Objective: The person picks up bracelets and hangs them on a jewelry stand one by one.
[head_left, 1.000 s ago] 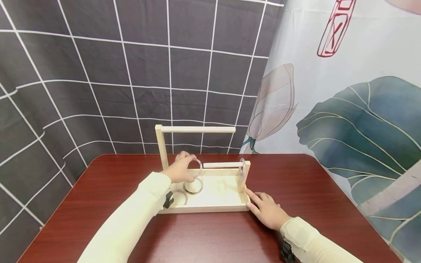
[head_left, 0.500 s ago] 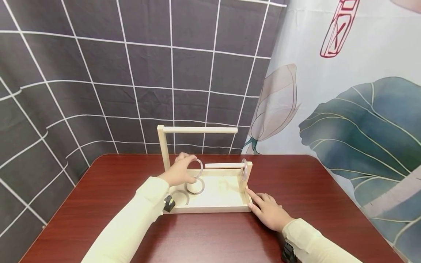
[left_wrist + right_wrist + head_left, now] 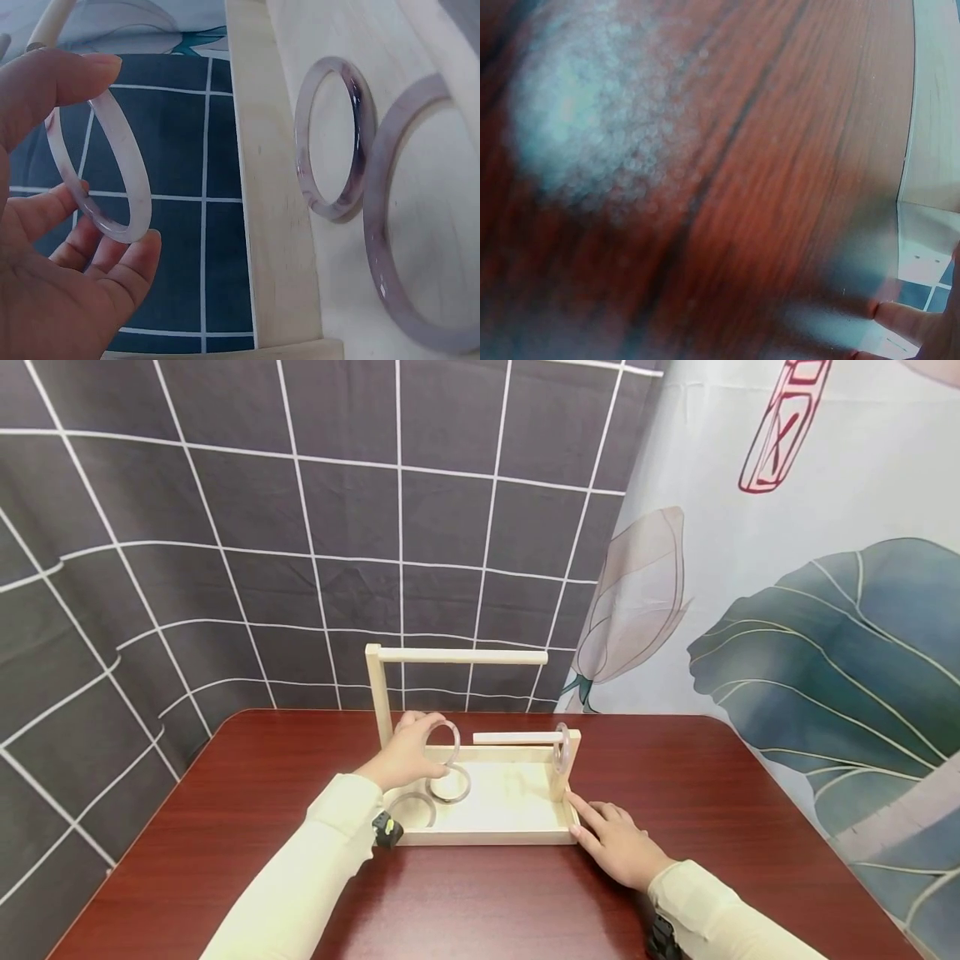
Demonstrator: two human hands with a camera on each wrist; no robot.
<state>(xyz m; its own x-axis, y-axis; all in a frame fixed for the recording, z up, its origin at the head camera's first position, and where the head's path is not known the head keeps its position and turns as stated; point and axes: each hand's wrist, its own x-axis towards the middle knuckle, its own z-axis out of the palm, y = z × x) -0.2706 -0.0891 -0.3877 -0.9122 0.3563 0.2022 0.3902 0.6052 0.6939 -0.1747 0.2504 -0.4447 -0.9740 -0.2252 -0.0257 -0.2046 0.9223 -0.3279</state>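
Indoors, red-brown table (image 3: 225, 793), checked backdrop (image 3: 225, 527), left hand (image 3: 401, 758) pinching bangle (image 3: 442, 743), right hand (image 3: 618, 847) flat.

I sit at a dark red wooden table (image 3: 750, 793). Behind it hangs a dark grey cloth (image 3: 225, 527) crossed by white grid lines, beside a pale curtain (image 3: 810, 610) printed with a large green leaf and flower bud.

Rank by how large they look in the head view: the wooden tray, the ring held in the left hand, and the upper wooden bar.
1. Wooden tray, clearly largest.
2. Upper wooden bar, long but thin.
3. Ring held by the left hand, smallest.
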